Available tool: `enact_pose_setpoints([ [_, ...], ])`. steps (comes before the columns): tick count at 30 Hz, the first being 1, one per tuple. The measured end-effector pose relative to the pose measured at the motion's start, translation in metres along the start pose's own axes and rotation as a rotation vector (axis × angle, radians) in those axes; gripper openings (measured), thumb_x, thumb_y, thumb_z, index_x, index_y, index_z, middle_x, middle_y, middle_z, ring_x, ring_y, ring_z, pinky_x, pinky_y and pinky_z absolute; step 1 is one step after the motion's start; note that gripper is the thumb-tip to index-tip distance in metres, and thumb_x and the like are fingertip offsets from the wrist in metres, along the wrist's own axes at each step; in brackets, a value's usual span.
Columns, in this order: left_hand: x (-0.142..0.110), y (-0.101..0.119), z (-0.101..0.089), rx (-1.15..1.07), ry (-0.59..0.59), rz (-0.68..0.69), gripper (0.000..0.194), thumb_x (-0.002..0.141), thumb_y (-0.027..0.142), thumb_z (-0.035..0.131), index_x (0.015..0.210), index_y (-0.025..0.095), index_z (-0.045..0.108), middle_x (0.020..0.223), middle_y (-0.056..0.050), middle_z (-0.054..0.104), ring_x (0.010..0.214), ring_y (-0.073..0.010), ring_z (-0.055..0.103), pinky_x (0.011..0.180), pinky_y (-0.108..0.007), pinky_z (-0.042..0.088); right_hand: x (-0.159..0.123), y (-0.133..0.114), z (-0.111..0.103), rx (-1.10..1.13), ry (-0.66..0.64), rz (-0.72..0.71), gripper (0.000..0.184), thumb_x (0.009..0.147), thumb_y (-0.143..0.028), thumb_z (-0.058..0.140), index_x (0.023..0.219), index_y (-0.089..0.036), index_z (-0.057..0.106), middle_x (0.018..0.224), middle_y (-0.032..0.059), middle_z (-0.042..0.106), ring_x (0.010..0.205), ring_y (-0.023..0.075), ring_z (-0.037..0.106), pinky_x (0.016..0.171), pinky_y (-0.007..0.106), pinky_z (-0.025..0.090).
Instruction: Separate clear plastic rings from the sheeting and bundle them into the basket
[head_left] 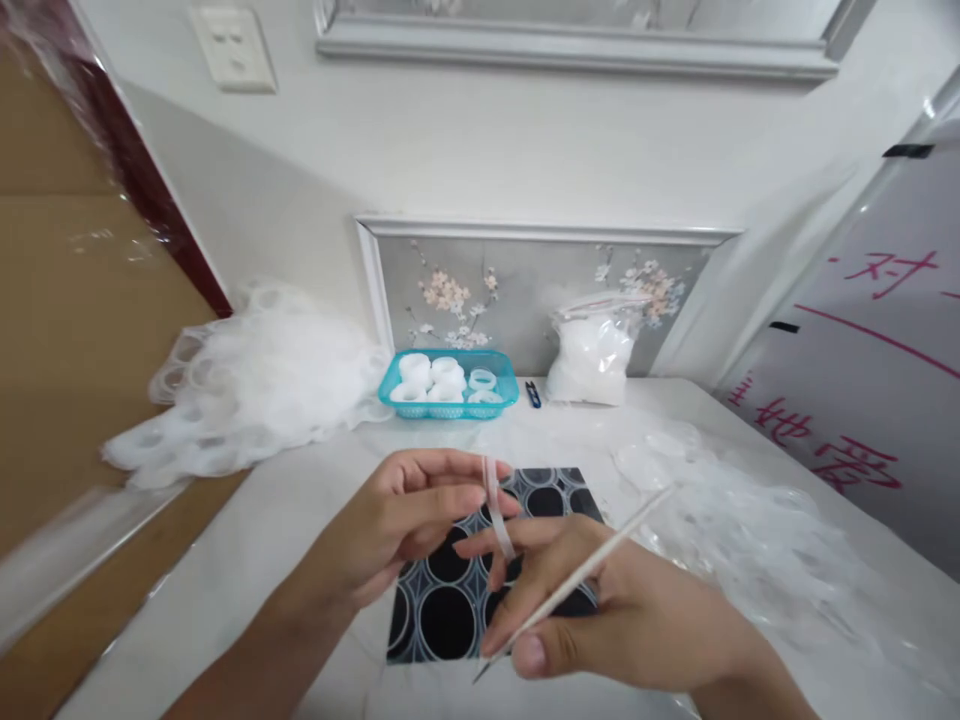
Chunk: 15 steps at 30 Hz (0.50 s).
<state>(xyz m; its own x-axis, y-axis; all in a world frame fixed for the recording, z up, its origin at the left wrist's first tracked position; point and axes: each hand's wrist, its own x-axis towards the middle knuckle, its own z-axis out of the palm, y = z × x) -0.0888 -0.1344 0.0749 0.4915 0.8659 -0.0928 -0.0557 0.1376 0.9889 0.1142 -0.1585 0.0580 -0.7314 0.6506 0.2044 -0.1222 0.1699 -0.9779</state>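
Note:
My left hand point(397, 515) is closed on a thin, translucent white ring point(498, 515), seen nearly edge-on, its upper part between the fingertips. My right hand point(630, 605) grips a slim white-handled tool point(600, 556) with a fine dark point at its lower end. The tool slants from upper right to lower left, its tip apart from the ring. Right-hand fingers reach close to the ring's lower end; whether they touch it, I cannot tell. Beneath both hands lies a black square mat point(448, 625) with a circle pattern, partly covered by them.
Behind the mat stands a teal tray point(512, 395) with stacked white rings. Small blue snips point(533, 395) and a clear bag point(592, 360) of white material are beside it. White ring sheets point(292, 380) pile up left; clear ring sheets point(750, 550) spread right. A whiteboard point(885, 330) leans at right.

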Motion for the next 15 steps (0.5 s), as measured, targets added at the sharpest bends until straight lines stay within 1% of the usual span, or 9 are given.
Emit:
enact_pose_setpoints([
  [1, -0.001, 0.0, 0.002, -0.059, -0.019, -0.016, 0.028, 0.076, 0.037, 0.073, 0.096, 0.017, 0.072, 0.079, -0.004, 0.072, 0.036, 0.0007, 0.017, 0.037, -0.019, 0.012, 0.001, 0.0, 0.0, -0.02, 0.001, -0.002, 0.016, 0.081, -0.03, 0.072, 0.096, -0.028, 0.078, 0.095, 0.0033, 0.073, 0.1, 0.0197, 0.063, 0.103, 0.041, 0.044],
  [3, -0.003, -0.002, 0.006, -0.101, -0.031, -0.018, 0.023, 0.076, 0.038, 0.075, 0.083, 0.016, 0.073, 0.063, 0.0, 0.066, 0.036, 0.0001, 0.019, 0.037, -0.018, 0.011, 0.001, 0.0, 0.0, -0.045, 0.032, -0.023, 0.017, 0.082, -0.028, 0.072, 0.098, -0.026, 0.078, 0.105, 0.0055, 0.071, 0.104, 0.0197, 0.063, 0.1, 0.039, 0.048],
  [5, -0.005, -0.004, 0.009, -0.089, -0.03, 0.003, 0.025, 0.076, 0.039, 0.075, 0.07, 0.016, 0.071, 0.055, 0.001, 0.063, 0.037, -0.0013, 0.025, 0.038, -0.018, 0.012, 0.0, 0.001, -0.002, -0.075, 0.085, -0.064, 0.017, 0.082, -0.026, 0.072, 0.099, -0.026, 0.078, 0.107, 0.0055, 0.071, 0.114, 0.0207, 0.06, 0.106, 0.04, 0.043],
  [7, -0.007, -0.004, 0.009, -0.066, -0.019, 0.036, 0.026, 0.076, 0.04, 0.076, 0.066, 0.017, 0.072, 0.053, 0.0, 0.063, 0.04, -0.0031, 0.034, 0.04, -0.017, 0.017, -0.002, 0.003, -0.005, -0.108, 0.147, -0.126, 0.019, 0.083, -0.026, 0.071, 0.101, -0.029, 0.076, 0.107, 0.0041, 0.073, 0.128, 0.0218, 0.052, 0.115, 0.044, 0.033],
  [8, -0.008, -0.004, 0.008, -0.049, -0.013, 0.056, 0.024, 0.075, 0.04, 0.076, 0.066, 0.018, 0.073, 0.053, -0.001, 0.064, 0.042, -0.0044, 0.039, 0.041, -0.017, 0.021, -0.003, 0.004, -0.007, -0.115, 0.168, -0.158, 0.021, 0.083, -0.027, 0.072, 0.103, -0.031, 0.076, 0.109, 0.0038, 0.073, 0.135, 0.0223, 0.045, 0.117, 0.045, 0.028],
  [9, -0.009, -0.003, 0.007, -0.027, -0.011, 0.076, 0.022, 0.075, 0.038, 0.076, 0.066, 0.019, 0.074, 0.053, -0.001, 0.064, 0.044, -0.0058, 0.044, 0.042, -0.017, 0.025, -0.004, 0.005, -0.008, -0.109, 0.181, -0.189, 0.021, 0.083, -0.028, 0.072, 0.103, -0.032, 0.075, 0.112, 0.0035, 0.073, 0.14, 0.0227, 0.038, 0.118, 0.046, 0.027],
  [10, -0.01, -0.003, 0.005, 0.0, -0.014, 0.093, 0.02, 0.075, 0.037, 0.077, 0.065, 0.019, 0.075, 0.053, -0.001, 0.065, 0.046, -0.0071, 0.048, 0.044, -0.017, 0.029, -0.005, 0.006, -0.01, -0.093, 0.184, -0.217, 0.021, 0.082, -0.03, 0.072, 0.103, -0.034, 0.075, 0.116, 0.0033, 0.071, 0.142, 0.0233, 0.034, 0.118, 0.047, 0.027],
  [12, -0.011, -0.002, 0.002, 0.059, -0.023, 0.115, 0.019, 0.074, 0.033, 0.077, 0.061, 0.02, 0.075, 0.052, -0.001, 0.065, 0.05, -0.0091, 0.053, 0.049, -0.019, 0.036, -0.007, 0.007, -0.011, -0.048, 0.175, -0.254, 0.02, 0.081, -0.033, 0.073, 0.101, -0.035, 0.076, 0.119, 0.0029, 0.071, 0.143, 0.0241, 0.031, 0.117, 0.047, 0.026],
  [15, -0.012, 0.0, 0.0, 0.095, -0.037, 0.119, 0.018, 0.073, 0.03, 0.076, 0.058, 0.021, 0.075, 0.051, -0.001, 0.065, 0.05, -0.0098, 0.054, 0.05, -0.02, 0.038, -0.009, 0.005, -0.011, -0.002, 0.184, -0.287, 0.016, 0.08, -0.037, 0.074, 0.096, -0.036, 0.077, 0.11, 0.0029, 0.074, 0.143, 0.0248, 0.032, 0.117, 0.049, 0.027],
])
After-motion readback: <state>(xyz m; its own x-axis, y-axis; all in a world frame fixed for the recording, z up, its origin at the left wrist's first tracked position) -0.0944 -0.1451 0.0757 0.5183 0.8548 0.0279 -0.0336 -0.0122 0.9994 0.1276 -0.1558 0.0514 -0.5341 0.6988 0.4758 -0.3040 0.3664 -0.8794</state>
